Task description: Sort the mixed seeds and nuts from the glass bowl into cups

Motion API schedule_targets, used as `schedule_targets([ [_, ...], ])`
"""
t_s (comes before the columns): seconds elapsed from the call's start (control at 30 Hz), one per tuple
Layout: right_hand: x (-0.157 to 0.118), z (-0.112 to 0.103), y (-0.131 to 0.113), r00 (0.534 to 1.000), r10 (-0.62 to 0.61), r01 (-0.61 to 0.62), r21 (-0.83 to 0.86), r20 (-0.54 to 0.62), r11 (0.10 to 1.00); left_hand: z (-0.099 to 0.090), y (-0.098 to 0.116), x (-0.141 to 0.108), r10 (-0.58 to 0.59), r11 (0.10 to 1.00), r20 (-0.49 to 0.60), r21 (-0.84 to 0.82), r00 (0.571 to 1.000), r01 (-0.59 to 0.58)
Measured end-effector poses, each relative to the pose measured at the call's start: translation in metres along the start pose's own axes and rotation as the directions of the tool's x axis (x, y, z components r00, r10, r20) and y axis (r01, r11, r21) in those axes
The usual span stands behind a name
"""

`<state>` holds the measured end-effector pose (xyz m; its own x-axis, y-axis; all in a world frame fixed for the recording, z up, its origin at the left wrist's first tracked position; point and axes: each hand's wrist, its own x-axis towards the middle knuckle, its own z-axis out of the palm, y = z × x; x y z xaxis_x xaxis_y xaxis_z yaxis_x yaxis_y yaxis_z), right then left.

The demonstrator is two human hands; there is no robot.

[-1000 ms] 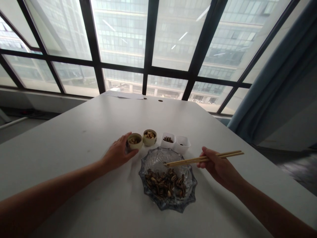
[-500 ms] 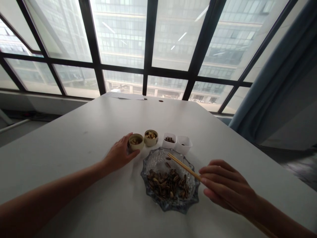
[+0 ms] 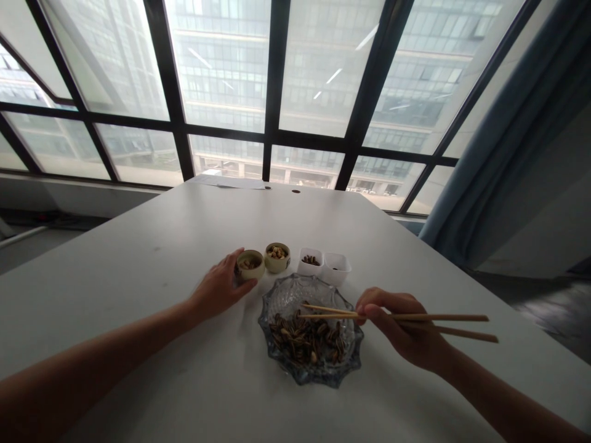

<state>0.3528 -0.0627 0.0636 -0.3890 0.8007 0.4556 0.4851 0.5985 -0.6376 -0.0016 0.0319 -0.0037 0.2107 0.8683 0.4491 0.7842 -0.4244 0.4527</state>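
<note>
My left hand (image 3: 220,284) is curved round the left side of a small round cup (image 3: 250,264), thumb in front and fingers behind. Light brown pieces lie in that cup. My right hand (image 3: 397,323) is closed on a pair of wooden chopsticks (image 3: 455,317), whose slightly parted tips are over the scalloped glass bowl (image 3: 295,289). Striped seeds (image 3: 305,338) and a few paler pieces fill the near part of the bowl. Whether the tips grip a seed cannot be made out.
A second round cup (image 3: 277,264) holds nuts. Right of it, behind the bowl, two white square cups (image 3: 308,269) (image 3: 336,275) hold dark pieces, few in the right one. Papers (image 3: 231,182) lie at the far edge of the white table (image 3: 221,215).
My right hand has turned, so the chopsticks now lie nearly level with their tips lower, by the seeds. The view has shifted slightly. My left hand stays on the cup.
</note>
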Motion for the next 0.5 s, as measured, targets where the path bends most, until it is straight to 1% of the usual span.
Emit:
schedule_targets([
  [0.1, 0.0001, 0.0026, -0.0008, 0.996, 0.056, -0.053, -0.046, 0.065, 0.998, -0.0006, 0.0002, 0.0001, 0.002, 1.000, 0.010, 0.006, 1.000, -0.002],
  [0.2, -0.0006, 0.0044, 0.0009, 0.993, 0.080, -0.075, -0.059, 0.087, 0.995, -0.0015, 0.0006, 0.0004, 0.002, 1.000, 0.019, 0.004, 1.000, -0.002],
  [0.4, -0.0028, 0.0051, 0.0015, 0.998, 0.033, -0.029, -0.069, 0.057, 0.997, 0.0000, -0.0013, 0.0005, 0.014, 1.000, 0.007, 0.001, 1.000, -0.014],
  [0.5, -0.0018, 0.0070, -0.0009, 0.999, 0.044, -0.042, -0.097, 0.020, 0.994, 0.0007, -0.0017, 0.0002, 0.013, 1.000, -0.004, -0.004, 1.000, -0.013],
])
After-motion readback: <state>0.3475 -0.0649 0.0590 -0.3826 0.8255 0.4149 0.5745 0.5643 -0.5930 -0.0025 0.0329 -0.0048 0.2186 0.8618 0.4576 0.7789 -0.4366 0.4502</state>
